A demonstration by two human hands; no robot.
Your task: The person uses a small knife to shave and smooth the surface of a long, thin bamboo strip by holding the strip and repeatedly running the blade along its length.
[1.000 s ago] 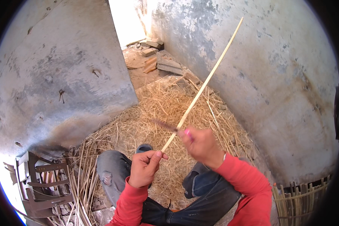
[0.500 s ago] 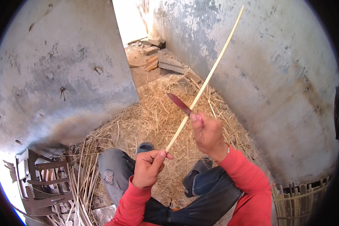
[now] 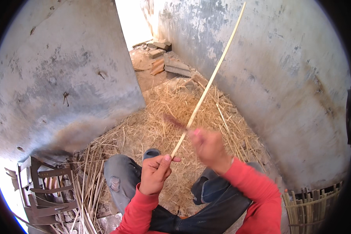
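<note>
A long, thin, pale strip [image 3: 210, 82], bamboo by its look, slants up and away to the right. Its near end is pinched between the thumb and fingers of my left hand [image 3: 155, 174], above my left knee. My right hand [image 3: 211, 150] is closed round the handle of a knife [image 3: 174, 121], and a bit of pink shows at the grip. Motion blurs both the dark reddish blade and the hand. The blade crosses the strip a little way above my left hand, pointing up and left; whether its edge bites into the strip, I cannot tell.
Shavings [image 3: 163, 97] cover the floor around my crossed legs. Long loose strips [image 3: 87, 187] lie at the left beside a broken dark frame [image 3: 52, 191]. A slatted basket [image 3: 312, 206] stands at lower right. Worn walls [image 3: 284, 89] flank both sides; bricks [image 3: 158, 53] lie beyond.
My right hand and the knife have slid down along the strip, nearer my left hand. The strip's far end has swung slightly left. My left hand has hardly moved.
</note>
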